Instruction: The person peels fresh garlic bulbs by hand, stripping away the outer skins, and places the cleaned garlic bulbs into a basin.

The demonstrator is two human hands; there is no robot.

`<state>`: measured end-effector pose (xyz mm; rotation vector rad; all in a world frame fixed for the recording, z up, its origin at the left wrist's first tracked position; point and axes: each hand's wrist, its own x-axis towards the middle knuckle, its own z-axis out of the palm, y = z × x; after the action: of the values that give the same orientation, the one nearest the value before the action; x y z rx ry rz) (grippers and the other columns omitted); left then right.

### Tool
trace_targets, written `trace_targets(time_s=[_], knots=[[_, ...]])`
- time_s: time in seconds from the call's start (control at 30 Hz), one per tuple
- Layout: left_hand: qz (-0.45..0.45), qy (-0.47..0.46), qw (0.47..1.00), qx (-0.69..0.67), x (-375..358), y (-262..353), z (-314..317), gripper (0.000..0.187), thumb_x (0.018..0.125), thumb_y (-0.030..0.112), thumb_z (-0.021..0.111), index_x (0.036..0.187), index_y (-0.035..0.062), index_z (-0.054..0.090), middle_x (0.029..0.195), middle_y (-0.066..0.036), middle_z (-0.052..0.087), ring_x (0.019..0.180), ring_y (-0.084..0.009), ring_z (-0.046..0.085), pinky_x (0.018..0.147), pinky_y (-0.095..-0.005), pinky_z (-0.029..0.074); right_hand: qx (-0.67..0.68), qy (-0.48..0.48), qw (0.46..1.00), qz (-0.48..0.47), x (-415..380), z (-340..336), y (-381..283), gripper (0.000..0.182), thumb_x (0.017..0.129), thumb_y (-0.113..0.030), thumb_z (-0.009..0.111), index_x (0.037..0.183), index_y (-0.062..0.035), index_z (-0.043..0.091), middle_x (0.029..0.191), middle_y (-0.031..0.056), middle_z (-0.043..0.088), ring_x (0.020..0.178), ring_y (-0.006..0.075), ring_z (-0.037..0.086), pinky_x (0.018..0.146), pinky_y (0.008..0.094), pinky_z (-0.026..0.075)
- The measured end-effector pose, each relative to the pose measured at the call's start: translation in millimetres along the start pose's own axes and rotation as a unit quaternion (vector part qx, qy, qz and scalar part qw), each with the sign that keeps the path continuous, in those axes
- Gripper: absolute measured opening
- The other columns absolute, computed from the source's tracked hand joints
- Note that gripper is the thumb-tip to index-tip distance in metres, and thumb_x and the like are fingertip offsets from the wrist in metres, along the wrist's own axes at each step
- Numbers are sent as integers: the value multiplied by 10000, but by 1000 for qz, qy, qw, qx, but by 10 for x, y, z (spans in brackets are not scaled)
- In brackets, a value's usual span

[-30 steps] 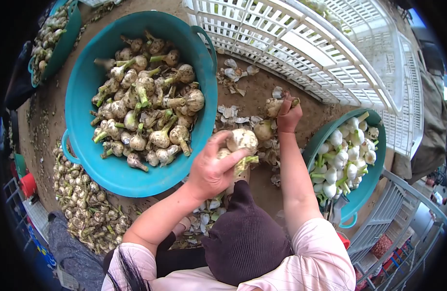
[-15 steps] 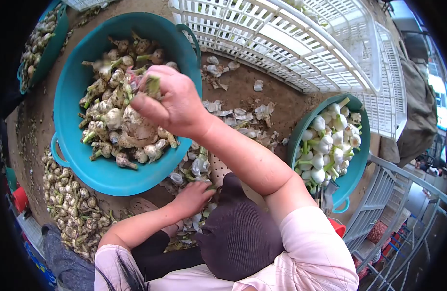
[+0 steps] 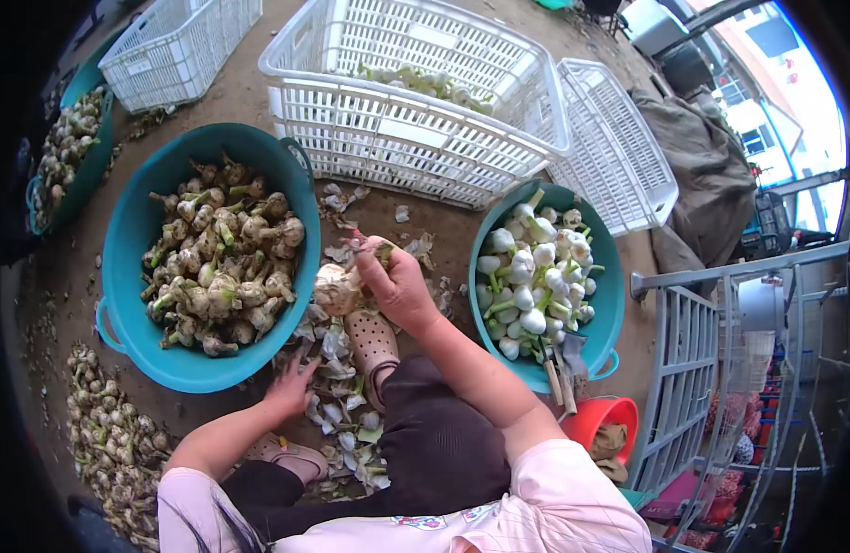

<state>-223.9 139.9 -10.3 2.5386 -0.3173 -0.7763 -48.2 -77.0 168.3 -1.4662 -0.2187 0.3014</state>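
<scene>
My right hand (image 3: 400,288) grips a dirt-brown garlic bulb (image 3: 337,288) by its stem, and the bulb hangs below the fingers, right of the left tub's rim. My left hand (image 3: 291,385) is lower, over the scattered garlic skins (image 3: 337,387), fingers spread and nothing visible in them. The teal tub on the left (image 3: 121,267) holds many unpeeled garlic bulbs (image 3: 224,235). A second teal tub (image 3: 609,276) on the right is full of clean white garlic bulbs (image 3: 533,321).
White plastic crates (image 3: 416,138) stand beyond the tubs; one holds garlic trimmings. Wooden-handled tools (image 3: 559,380) lean at the right tub beside a red bucket (image 3: 602,429). More unpeeled garlic (image 3: 121,452) is heaped on the ground at left. A metal gate (image 3: 683,369) stands at right.
My right hand has brought the garlic bulb out from over the left tub, rightward and down. My left hand has shifted left, its fingers more spread. The head view has turned too.
</scene>
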Motion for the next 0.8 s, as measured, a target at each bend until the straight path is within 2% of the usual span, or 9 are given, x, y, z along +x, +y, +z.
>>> trace_targets(time_s=[0.07,0.1,0.17,0.27,0.3,0.37,0.57,0.7,0.8], knots=[[-7,45,998,39,-92,-151,300,697,756,119,663,1389,164,376,1476,-201,225,1319,-424,303,1077,-472,313,-25,76,997,4,-480,-370,2,349,961,-344,532,903,-4,588,832,7,605,783,96,569,735,259,467],[-54,96,994,10,-111,-129,390,700,757,97,652,1394,173,373,1477,-201,226,1322,-423,296,1082,-465,305,1,104,991,79,-758,-584,41,364,965,-372,518,931,-18,596,860,7,611,801,88,574,733,248,465],[-118,182,976,-31,-135,-43,602,713,754,60,637,1403,170,363,1480,-197,230,1316,-410,318,1072,-434,325,106,173,979,26,-1186,-561,-59,399,943,-426,537,914,-35,611,836,-4,607,763,70,543,689,225,447],[-237,314,908,-142,24,46,1108,654,773,64,605,1387,105,381,1436,-249,290,1262,-415,394,1040,-441,361,-154,136,979,17,-1512,-870,-106,533,909,-533,526,921,-9,622,822,5,578,772,104,497,724,290,429],[-273,335,883,-181,131,-42,1386,664,765,42,590,1390,105,374,1429,-263,290,1283,-413,366,1045,-446,353,-69,132,989,-17,-1589,-815,-303,502,932,-495,513,949,-2,609,809,1,556,762,97,476,722,276,427],[-291,336,883,-151,92,134,1624,680,755,19,569,1395,135,372,1435,-247,290,1306,-397,339,1043,-466,347,-121,111,981,-101,-1757,-901,-507,460,953,-449,502,960,2,591,812,-2,547,758,88,464,708,266,423],[-119,256,959,19,-193,590,1111,700,750,-2,552,1398,193,374,1473,-161,271,1320,-364,331,1034,-482,351,-42,261,948,-180,-2253,-1040,-783,383,988,-352,474,1049,3,602,877,6,584,808,68,504,719,243,428],[-117,297,948,1,-79,651,663,648,765,58,611,1367,171,401,1454,-158,300,1283,-372,366,1013,-469,370,14,296,929,-222,-2498,-569,-818,334,1005,-322,433,889,-29,545,841,4,549,757,75,483,704,229,399],[-125,311,942,-27,236,697,283,628,751,100,638,1341,181,439,1427,-153,335,1267,-363,386,1016,-466,373,117,307,931,-157,-2395,-423,-269,320,1001,-330,439,868,-53,526,835,12,538,759,93,484,712,244,397]])
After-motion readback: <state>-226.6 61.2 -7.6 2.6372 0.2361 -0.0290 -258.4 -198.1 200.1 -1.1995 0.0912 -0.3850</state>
